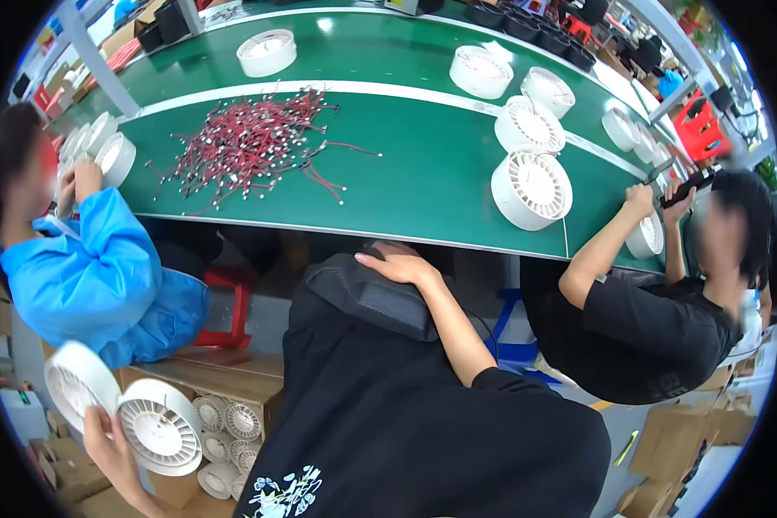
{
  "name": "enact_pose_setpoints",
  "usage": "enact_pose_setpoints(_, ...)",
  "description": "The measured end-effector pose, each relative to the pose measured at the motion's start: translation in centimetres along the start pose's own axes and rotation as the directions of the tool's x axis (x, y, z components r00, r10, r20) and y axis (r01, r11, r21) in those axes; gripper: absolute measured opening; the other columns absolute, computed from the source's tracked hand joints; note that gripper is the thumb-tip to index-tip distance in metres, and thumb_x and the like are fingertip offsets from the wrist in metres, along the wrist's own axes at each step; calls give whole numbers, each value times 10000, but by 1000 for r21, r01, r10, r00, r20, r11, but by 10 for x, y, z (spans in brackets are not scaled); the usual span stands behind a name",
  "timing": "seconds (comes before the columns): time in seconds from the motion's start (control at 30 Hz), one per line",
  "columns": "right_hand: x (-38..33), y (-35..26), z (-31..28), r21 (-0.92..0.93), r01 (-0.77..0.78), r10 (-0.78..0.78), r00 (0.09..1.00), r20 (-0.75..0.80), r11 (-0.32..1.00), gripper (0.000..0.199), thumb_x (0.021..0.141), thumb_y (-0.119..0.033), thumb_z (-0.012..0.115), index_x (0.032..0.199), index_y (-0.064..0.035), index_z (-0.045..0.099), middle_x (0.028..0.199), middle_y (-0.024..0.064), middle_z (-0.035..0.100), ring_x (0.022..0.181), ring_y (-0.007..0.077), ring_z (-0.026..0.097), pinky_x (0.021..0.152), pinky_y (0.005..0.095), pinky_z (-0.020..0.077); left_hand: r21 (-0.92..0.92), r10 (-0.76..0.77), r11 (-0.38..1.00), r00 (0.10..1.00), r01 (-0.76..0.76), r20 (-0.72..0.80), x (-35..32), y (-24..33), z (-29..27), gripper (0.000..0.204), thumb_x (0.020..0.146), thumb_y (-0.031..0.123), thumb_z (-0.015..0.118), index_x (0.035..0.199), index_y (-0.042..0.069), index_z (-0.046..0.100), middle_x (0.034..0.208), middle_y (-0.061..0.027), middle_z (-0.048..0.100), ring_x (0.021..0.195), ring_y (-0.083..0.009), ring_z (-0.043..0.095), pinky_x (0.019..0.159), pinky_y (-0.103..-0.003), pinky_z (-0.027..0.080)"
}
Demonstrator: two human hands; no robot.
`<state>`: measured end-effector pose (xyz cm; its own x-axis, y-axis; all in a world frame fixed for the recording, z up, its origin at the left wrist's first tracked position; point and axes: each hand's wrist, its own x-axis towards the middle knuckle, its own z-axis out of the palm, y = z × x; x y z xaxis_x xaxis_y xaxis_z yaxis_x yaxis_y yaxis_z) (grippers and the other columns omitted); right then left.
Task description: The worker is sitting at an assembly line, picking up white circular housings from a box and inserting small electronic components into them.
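You held two round white slotted fan housings [138, 414] at about seven o'clock, tilted on edge side by side, overlapping, above an open carton of similar housings.

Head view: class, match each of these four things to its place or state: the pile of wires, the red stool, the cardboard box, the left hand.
Things:
1. pile of wires
2. red stool
3. cardboard box
4. left hand

Places or states:
A. holding white fan covers
B. lying on the green table
C. standing below the table's near edge, beside the person in blue
D. filled with more fan covers

Pairs: 1-B, 2-C, 3-D, 4-A
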<state>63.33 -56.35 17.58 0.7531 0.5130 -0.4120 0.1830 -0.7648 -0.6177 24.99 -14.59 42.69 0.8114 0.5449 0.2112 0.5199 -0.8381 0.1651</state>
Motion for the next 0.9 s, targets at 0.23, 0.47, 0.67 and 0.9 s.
enact_pose_setpoints(0.23,15,17,23,31,251,-243,957,-157,968,820,943,-642,497,1329,80,549,1375,307,541,1312,428,494,1106,434,388,-183,697,672,696,-718,-171,146,266,22,145,816,-12,688,887,-24,563,778,-166,505,723,-359,538,655,-427,439)
enact_pose_setpoints(0.47,0,19,23,-67,296,-302,901,-311,953,723,973,-540,534,1404,39,490,1432,266,508,1331,415,474,1125,454,365,-287,989,142,148,-947,0,255,518,199,168,836,111,700,962,27,629,991,-146,648,951,-383,642,771,-470,515)
enact_pose_setpoints(0.67,-65,-2,-13,-115,63,-74,993,-96,991,728,972,-543,545,1365,70,505,1390,270,542,1304,409,498,1112,460,377,-379,993,109,122,-919,-8,256,581,250,203,806,71,728,985,28,644,997,-139,645,986,-361,634,805,-461,519)
enact_pose_setpoints(0.9,-175,-18,-209,146,609,-592,793,-146,780,580,926,-422,680,1305,6,581,1175,180,663,1068,367,635,964,415,495,-360,963,47,139,-932,-233,252,602,276,226,788,58,728,994,10,649,1027,-131,636,1031,-339,622,828,-452,524)
